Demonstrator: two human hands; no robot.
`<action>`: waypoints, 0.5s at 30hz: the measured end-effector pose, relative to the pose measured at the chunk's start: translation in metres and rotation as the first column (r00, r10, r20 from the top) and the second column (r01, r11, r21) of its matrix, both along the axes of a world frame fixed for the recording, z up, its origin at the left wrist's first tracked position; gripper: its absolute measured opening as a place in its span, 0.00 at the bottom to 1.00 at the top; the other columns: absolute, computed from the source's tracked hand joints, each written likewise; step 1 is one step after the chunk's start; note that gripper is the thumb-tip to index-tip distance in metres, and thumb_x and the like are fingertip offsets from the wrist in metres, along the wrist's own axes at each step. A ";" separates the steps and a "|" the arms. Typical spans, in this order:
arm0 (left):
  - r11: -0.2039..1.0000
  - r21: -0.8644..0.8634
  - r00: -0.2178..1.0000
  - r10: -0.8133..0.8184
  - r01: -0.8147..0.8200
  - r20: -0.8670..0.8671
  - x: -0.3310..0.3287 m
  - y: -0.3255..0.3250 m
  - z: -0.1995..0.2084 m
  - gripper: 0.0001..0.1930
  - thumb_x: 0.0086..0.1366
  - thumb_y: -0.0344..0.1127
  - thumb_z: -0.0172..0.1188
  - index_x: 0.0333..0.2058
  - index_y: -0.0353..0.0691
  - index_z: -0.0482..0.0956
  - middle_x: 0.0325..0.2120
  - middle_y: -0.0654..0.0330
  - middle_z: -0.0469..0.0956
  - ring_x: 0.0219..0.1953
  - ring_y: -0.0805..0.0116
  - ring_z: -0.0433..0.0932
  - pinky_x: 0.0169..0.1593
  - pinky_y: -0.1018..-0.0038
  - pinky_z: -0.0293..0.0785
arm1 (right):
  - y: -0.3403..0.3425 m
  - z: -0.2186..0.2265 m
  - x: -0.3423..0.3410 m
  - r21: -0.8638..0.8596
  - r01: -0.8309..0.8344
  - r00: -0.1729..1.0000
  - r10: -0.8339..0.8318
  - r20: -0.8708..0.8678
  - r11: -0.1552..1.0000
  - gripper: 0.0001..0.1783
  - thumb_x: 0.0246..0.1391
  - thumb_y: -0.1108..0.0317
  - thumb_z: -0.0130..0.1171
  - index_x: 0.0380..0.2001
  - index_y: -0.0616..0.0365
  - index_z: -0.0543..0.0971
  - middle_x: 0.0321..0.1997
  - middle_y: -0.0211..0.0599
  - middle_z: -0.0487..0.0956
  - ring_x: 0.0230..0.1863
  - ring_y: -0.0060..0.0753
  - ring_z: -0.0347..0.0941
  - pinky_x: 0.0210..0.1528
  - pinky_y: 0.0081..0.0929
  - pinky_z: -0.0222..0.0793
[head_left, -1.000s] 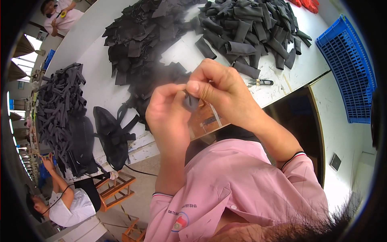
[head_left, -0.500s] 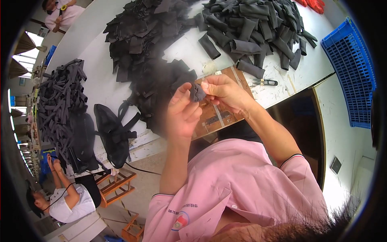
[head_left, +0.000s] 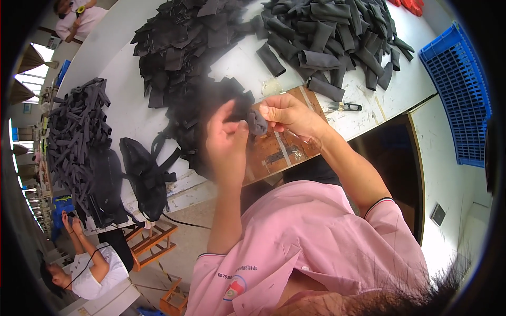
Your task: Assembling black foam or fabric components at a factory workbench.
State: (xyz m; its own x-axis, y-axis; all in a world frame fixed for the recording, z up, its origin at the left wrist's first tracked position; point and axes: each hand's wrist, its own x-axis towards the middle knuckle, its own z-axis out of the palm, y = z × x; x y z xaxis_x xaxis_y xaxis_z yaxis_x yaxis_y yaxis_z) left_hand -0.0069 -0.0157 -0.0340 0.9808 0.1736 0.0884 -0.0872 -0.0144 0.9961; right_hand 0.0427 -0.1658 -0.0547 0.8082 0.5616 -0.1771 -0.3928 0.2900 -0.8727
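Note:
My right hand (head_left: 291, 117) pinches a small, bunched piece of dark grey fabric (head_left: 256, 124) between thumb and fingers, above a brown wooden board (head_left: 284, 148) at the table's near edge. Just left of the fabric, my left hand (head_left: 226, 142) is raised with its fingers apart and nothing visible in them; its fingertips are slightly blurred. Behind it spreads a heap of flat black fabric pieces (head_left: 182, 58), partly hazy in the picture. Farther right lies a pile of dark fabric tubes (head_left: 327, 37), with one loose tube (head_left: 271, 59) beside it.
Small thread snips (head_left: 345, 107) lie right of the board. A blue plastic crate (head_left: 458, 95) stands at the right. Leftward are a pile of narrow dark strips (head_left: 79, 137) and a black strapped bag-like item (head_left: 139, 174). Two other people are at the left, near a wooden stool (head_left: 153, 245).
My left hand has come away from the fabric piece, moving left with its fingers spreading. My right hand keeps its pinch on the fabric. The whole view has shifted slightly.

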 end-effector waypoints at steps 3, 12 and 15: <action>0.995 -0.013 0.982 -0.091 0.094 0.163 0.004 0.005 0.014 0.13 0.53 0.23 0.56 0.40 0.32 0.70 0.37 0.56 0.73 0.37 0.71 0.72 0.41 0.78 0.69 | 0.000 0.016 0.000 -0.242 0.012 0.986 0.029 0.166 0.970 0.16 0.53 0.58 0.51 0.23 0.61 0.70 0.16 0.26 0.66 0.18 0.16 0.59 0.21 0.16 0.54; 0.897 -0.425 0.960 0.002 0.121 0.279 -0.004 0.001 0.012 0.03 0.56 0.23 0.54 0.31 0.33 0.73 0.34 0.54 0.75 0.37 0.69 0.72 0.46 0.73 0.66 | -0.001 0.053 -0.018 -0.433 0.624 0.251 0.358 0.900 0.651 0.15 0.43 0.57 0.58 0.27 0.59 0.74 0.17 0.35 0.66 0.21 0.38 0.66 0.21 0.31 0.60; 0.885 -0.420 0.961 -0.097 0.201 0.257 -0.006 0.001 -0.011 0.05 0.56 0.25 0.55 0.33 0.33 0.73 0.36 0.52 0.74 0.39 0.69 0.72 0.49 0.72 0.64 | 0.000 0.027 -0.020 -0.472 0.564 0.314 0.353 0.881 0.677 0.14 0.43 0.58 0.57 0.20 0.60 0.72 0.17 0.34 0.66 0.21 0.38 0.66 0.20 0.32 0.59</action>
State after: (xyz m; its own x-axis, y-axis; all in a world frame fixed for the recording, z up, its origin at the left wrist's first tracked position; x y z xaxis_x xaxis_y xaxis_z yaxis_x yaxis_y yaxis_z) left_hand -0.0124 -0.0150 -0.0445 0.9614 0.0990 0.2566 -0.2733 0.4492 0.8506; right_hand 0.0224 -0.1661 -0.0280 0.7061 0.5512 0.4445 0.7065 -0.5055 -0.4953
